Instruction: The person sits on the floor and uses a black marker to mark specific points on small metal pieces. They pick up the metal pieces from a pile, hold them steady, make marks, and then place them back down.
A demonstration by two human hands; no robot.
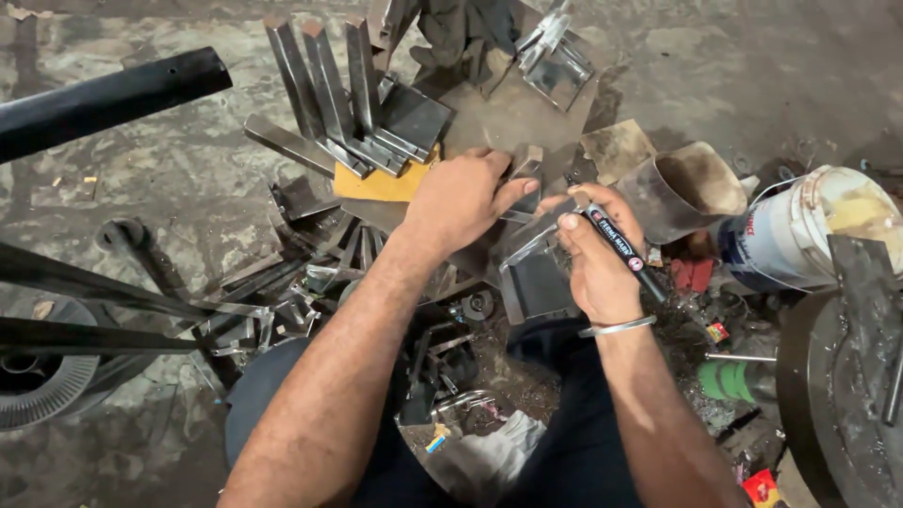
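Nearest, the person's dark-trousered knees frame a litter of small metal scraps on the concrete floor, with a pale rag between the legs. Just beyond, the right hand, a steel bangle on its wrist, has its fingers clamped round a black marker, which slants from the thumb down toward the wrist; whether its tip touches metal is hidden. The same hand rests against a bent steel bracket that stands on the floor directly ahead of the knees. The left hand reaches across beside it, fingers closed on a small grey steel piece, pressing it onto a flat rusty plate. Touching the left hand on its far side lies a yellow card, and on that a fan of angle-iron lengths leans upward and outward. To the right of the marker hand sits a rusty metal scoop, and just beside that a white paint bucket tipped on its side, near the floor's right edge; a heavy dark disc fills the near right corner. At the left edge a black pipe slants in, with dark bars below it. Farthest off, more folded brackets lie at the plate's far end.
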